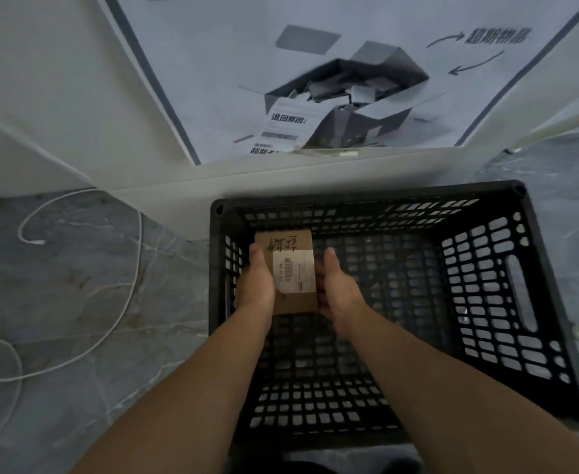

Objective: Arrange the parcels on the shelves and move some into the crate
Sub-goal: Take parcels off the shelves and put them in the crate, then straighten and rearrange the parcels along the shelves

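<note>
One parcel (293, 275) is low inside the crate (366, 192), near its far-left corner, with the left hand (254, 285) and right hand (337, 289) gripping its sides. Can't tell if it touches the crate floor yet. Nothing else is in the crate, so probably early: release pending, shelves unseen.

Poster heading: the large white printed poster (233, 63) at the far side is showing "超期物品" beside arrows, upper right.
Poster slip: a drawn slip is reading "退回原因:", with a cropped line beginning "超期" below.
Parcel top: the small brown cardboard parcel (283, 241) is carrying black handwriting, unclear.
Label: its white rectangular shipping label (295, 271) is showing a barcode, with print too small to read.
</note>
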{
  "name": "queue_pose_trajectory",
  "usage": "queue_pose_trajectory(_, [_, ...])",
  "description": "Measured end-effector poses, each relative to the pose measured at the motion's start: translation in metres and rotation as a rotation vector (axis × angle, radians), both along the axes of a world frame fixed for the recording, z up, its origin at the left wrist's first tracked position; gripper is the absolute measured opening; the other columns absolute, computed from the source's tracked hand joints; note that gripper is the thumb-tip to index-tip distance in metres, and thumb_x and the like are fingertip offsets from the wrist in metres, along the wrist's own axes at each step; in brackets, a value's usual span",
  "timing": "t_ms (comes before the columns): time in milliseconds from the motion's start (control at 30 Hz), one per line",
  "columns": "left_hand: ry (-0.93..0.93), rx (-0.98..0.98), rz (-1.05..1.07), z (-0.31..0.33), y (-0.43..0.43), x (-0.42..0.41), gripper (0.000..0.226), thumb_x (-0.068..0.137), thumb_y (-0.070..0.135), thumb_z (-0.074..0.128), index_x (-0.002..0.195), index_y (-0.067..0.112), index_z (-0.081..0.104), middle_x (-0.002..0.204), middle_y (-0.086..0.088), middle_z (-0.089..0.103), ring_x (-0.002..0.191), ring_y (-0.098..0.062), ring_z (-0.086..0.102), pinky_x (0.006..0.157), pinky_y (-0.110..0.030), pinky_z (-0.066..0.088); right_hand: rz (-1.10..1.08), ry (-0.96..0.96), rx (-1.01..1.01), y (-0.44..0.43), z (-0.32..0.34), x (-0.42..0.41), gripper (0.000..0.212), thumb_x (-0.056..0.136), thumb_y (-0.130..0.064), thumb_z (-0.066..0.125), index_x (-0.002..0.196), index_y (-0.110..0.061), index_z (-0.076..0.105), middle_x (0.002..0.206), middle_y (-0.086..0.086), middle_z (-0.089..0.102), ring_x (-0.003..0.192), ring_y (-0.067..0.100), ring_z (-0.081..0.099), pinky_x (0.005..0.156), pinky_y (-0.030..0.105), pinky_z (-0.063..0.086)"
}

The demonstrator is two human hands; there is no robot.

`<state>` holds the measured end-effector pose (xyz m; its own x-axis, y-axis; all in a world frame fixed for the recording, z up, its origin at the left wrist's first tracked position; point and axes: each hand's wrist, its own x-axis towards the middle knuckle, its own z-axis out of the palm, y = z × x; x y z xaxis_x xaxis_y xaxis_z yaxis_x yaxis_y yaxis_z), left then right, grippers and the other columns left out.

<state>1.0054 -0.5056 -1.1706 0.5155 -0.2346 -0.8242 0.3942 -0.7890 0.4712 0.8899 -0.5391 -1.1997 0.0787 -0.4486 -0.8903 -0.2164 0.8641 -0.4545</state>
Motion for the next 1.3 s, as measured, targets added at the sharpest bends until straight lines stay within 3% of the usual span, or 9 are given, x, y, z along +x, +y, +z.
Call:
queue_pose_trajectory(133, [0.007, -0.019, -0.029, -0.001, 0.001, -0.005, 0.084, 0.08, 0.082, 0.022, 0.124, 0.023, 0.063, 0.121, -0.008, 0.065, 0.11, -0.029, 0.059, 0.105, -0.046, 0.042, 0.018, -0.046, -0.018, 0.005, 0.005, -0.002, 0.104, 0.061, -0.093, 0.038, 0.136, -0.026, 0.064, 0.134, 0.005, 0.067, 0.122, 0.022, 0.061, 0.113, 0.046, 0.044])
queue_pose_trajectory(233, [0.006, -0.003, -0.059, 0.002, 0.003, -0.009, 0.073, 0.092, 0.073, 0.025, 0.13, 0.021, 0.059, 0.126, -0.007, 0.063, 0.114, -0.028, 0.057, 0.098, -0.037, 0.04, 0.048, -0.066, -0.025, 0.012, -0.009, -0.003, 0.113, 0.051, -0.096, 0.037, 0.141, -0.031, 0.06, 0.139, 0.002, 0.064, 0.129, 0.021, 0.056, 0.117, 0.047, 0.038])
queue_pose_trajectory(333, [-0.015, 0.005, -0.07, 0.006, 0.006, -0.01, 0.068, 0.096, 0.068, 0.028, 0.138, 0.021, 0.053, 0.133, -0.008, 0.059, 0.121, -0.029, 0.053, 0.098, -0.038, 0.036, 0.062, -0.059, -0.004, 0.013, 0.014, -0.004, 0.103, 0.065, -0.093, 0.036, 0.144, -0.031, 0.056, 0.143, 0.002, 0.06, 0.133, 0.022, 0.053, 0.118, 0.045, 0.036])
queue_pose_trajectory(467, [-0.091, -0.007, -0.151, 0.03, 0.009, -0.011, 0.06, 0.101, 0.06, 0.027, 0.142, 0.022, 0.048, 0.13, -0.004, 0.056, 0.118, -0.025, 0.051, 0.101, -0.036, 0.037, 0.123, -0.02, -0.021, 0.009, 0.051, -0.011, 0.062, 0.105, -0.06, 0.03, 0.153, -0.022, 0.043, 0.152, 0.007, 0.049, 0.14, 0.026, 0.044, 0.116, 0.04, 0.032])
queue_pose_trajectory(567, [-0.074, -0.026, -0.18, 0.066, 0.012, -0.017, 0.049, 0.102, 0.057, 0.03, 0.132, 0.026, 0.054, 0.126, 0.0, 0.059, 0.111, -0.022, 0.055, 0.103, -0.037, 0.042, 0.135, -0.005, -0.025, 0.009, 0.085, -0.019, 0.059, 0.107, -0.054, 0.032, 0.153, -0.019, 0.042, 0.153, 0.01, 0.047, 0.137, 0.027, 0.045, 0.116, 0.041, 0.034])
queue_pose_trajectory(700, [-0.145, 0.017, -0.284, 0.129, 0.013, -0.029, 0.05, 0.101, 0.055, 0.031, 0.128, 0.023, 0.058, 0.12, -0.004, 0.061, 0.108, -0.025, 0.058, 0.1, -0.039, 0.045, 0.149, 0.002, -0.049, 0.01, 0.144, -0.027, 0.056, 0.108, -0.053, 0.032, 0.149, -0.018, 0.048, 0.146, 0.01, 0.054, 0.113, 0.019, 0.048, 0.109, 0.04, 0.038])
queue_pose_trajectory(933, [-0.148, 0.108, -0.357, 0.265, 0.022, -0.061, 0.048, 0.102, 0.05, 0.037, 0.132, 0.02, 0.059, 0.133, -0.007, 0.059, 0.12, -0.031, 0.055, 0.107, -0.044, 0.041, 0.313, 0.129, -0.089, 0.023, 0.295, -0.063, 0.056, 0.104, -0.053, 0.036, 0.146, -0.021, 0.051, 0.145, 0.007, 0.054, 0.131, 0.028, 0.051, 0.113, 0.045, 0.04])
queue_pose_trajectory(1067, [-0.231, 0.111, -0.633, 0.349, 0.029, -0.078, 0.041, 0.103, 0.041, 0.039, 0.134, 0.022, 0.058, 0.136, -0.007, 0.058, 0.123, -0.029, 0.053, 0.107, -0.041, 0.04, 0.447, 0.178, -0.163, 0.033, 0.391, -0.089, 0.051, 0.108, -0.048, 0.034, 0.147, -0.019, 0.05, 0.142, 0.009, 0.055, 0.129, 0.027, 0.051, 0.097, 0.033, 0.038])
queue_pose_trajectory(1300, [-0.457, 0.052, -1.36, 0.456, 0.028, -0.098, 0.053, 0.102, 0.047, 0.036, 0.151, 0.027, 0.038, 0.156, -0.001, 0.039, 0.14, -0.025, 0.039, 0.114, -0.046, 0.035, 0.659, 0.376, -0.276, 0.069, 0.512, -0.134, 0.065, 0.103, -0.06, 0.033, 0.16, -0.029, 0.028, 0.164, 0.005, 0.031, 0.15, 0.03, 0.029, 0.121, 0.051, 0.027])
